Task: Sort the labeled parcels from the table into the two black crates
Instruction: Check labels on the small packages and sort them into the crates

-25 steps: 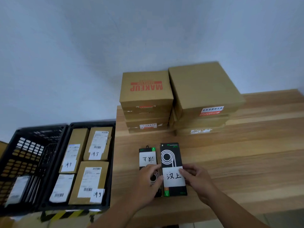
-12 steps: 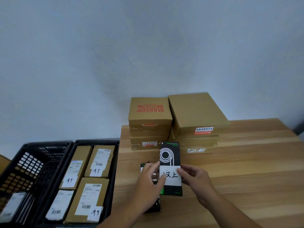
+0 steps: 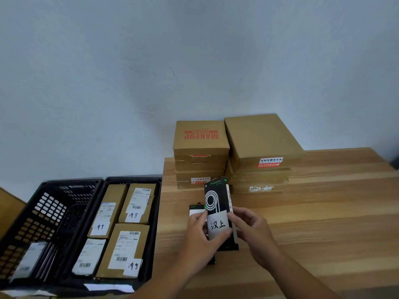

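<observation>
A slim black parcel (image 3: pixel 217 199) with a white spiral print and a handwritten white label is raised off the wooden table (image 3: pixel 313 212), tilted up toward me. My left hand (image 3: pixel 199 240) grips its left edge and my right hand (image 3: pixel 251 231) its right edge. A second black parcel (image 3: pixel 196 209) lies flat on the table beneath, mostly hidden by my left hand. Left of the table stand two black crates: the nearer crate (image 3: pixel 156 214) holds several brown labeled parcels, and the far-left crate (image 3: pixel 43 212) holds a few thin labeled parcels.
Two stacks of brown cardboard boxes stand at the table's back: one topped by a box printed MAKEUP (image 3: pixel 200 137), the other by a plain box (image 3: pixel 262 139) with a red sticker. A pale wall rises behind. The table's left edge borders the crates.
Both hands have lifted the spiral-print parcel off the table and tipped it up. The second black parcel stays flat below. The camera has tilted upward.
</observation>
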`<move>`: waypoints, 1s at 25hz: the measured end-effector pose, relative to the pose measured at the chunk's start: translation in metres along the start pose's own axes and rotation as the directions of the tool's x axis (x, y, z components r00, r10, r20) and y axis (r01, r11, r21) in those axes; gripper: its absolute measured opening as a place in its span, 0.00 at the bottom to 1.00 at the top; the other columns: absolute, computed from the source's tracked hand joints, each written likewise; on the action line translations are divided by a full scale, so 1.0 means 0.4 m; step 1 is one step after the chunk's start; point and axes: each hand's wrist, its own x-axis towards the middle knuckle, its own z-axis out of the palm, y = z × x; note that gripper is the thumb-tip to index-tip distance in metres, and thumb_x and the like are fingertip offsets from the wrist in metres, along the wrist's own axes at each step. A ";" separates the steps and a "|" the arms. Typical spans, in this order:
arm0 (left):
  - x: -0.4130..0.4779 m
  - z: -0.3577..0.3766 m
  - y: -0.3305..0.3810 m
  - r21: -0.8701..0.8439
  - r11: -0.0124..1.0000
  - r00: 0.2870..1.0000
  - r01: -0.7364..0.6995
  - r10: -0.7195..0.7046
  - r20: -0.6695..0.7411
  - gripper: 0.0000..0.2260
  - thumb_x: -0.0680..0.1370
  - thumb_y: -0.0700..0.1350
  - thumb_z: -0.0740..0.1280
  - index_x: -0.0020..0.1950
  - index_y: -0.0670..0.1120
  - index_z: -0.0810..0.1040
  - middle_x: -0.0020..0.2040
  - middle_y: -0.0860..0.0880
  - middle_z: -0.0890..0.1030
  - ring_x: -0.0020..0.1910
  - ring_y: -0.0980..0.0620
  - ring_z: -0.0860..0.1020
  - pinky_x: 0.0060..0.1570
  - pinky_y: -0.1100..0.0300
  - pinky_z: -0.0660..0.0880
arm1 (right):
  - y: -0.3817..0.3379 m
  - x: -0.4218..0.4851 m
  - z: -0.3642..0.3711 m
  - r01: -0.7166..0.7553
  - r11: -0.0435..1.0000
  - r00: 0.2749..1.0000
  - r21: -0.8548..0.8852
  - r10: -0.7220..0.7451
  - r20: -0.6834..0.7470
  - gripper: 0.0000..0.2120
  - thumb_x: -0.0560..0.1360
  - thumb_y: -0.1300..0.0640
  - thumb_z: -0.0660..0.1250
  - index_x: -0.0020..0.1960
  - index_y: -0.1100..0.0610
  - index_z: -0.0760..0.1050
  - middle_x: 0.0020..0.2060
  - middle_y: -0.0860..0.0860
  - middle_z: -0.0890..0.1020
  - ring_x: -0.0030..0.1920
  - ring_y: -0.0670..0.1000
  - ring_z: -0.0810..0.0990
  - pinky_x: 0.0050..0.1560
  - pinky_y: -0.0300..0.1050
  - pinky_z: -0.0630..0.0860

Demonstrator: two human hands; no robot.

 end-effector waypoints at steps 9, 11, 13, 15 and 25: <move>-0.020 -0.002 0.010 -0.180 0.975 0.988 0.130 -0.112 0.106 0.28 0.68 0.67 0.75 0.67 0.65 0.76 0.59 0.59 0.82 0.57 0.60 0.81 0.47 0.68 0.80 | -0.003 -0.028 -0.001 -0.082 0.995 0.994 -0.051 0.086 0.067 0.12 0.80 0.51 0.68 0.62 0.49 0.83 0.55 0.49 0.87 0.58 0.51 0.85 0.58 0.51 0.83; -0.021 0.000 0.014 -0.273 0.950 0.981 0.153 -0.113 0.155 0.24 0.71 0.63 0.74 0.67 0.64 0.79 0.58 0.59 0.85 0.58 0.59 0.82 0.54 0.62 0.81 | 0.003 -0.030 -0.005 -0.178 0.983 0.977 -0.036 0.181 0.110 0.13 0.80 0.48 0.68 0.63 0.49 0.83 0.55 0.50 0.87 0.57 0.52 0.85 0.59 0.53 0.82; -0.022 0.003 0.019 -0.324 0.934 0.980 0.153 -0.099 0.175 0.19 0.75 0.58 0.73 0.65 0.61 0.81 0.59 0.58 0.85 0.60 0.57 0.83 0.61 0.54 0.80 | 0.002 -0.029 -0.007 -0.237 0.971 0.963 0.026 0.231 0.142 0.13 0.80 0.48 0.68 0.60 0.51 0.84 0.54 0.54 0.87 0.55 0.54 0.86 0.53 0.51 0.84; -0.023 0.001 0.026 -0.331 0.933 0.982 0.141 -0.089 0.165 0.16 0.76 0.56 0.71 0.64 0.60 0.82 0.59 0.57 0.85 0.60 0.56 0.83 0.62 0.51 0.80 | -0.004 -0.028 -0.007 -0.239 0.968 0.966 0.078 0.229 0.120 0.10 0.78 0.50 0.71 0.57 0.51 0.86 0.52 0.55 0.87 0.53 0.55 0.87 0.48 0.51 0.84; -0.008 -0.026 0.040 -0.322 0.945 0.986 0.059 -0.105 -0.126 0.21 0.79 0.46 0.73 0.69 0.63 0.74 0.54 0.58 0.85 0.53 0.57 0.85 0.44 0.54 0.85 | -0.011 0.008 -0.033 -0.023 0.998 0.999 0.061 0.025 -0.023 0.11 0.74 0.62 0.76 0.56 0.57 0.84 0.48 0.53 0.89 0.48 0.54 0.88 0.42 0.50 0.86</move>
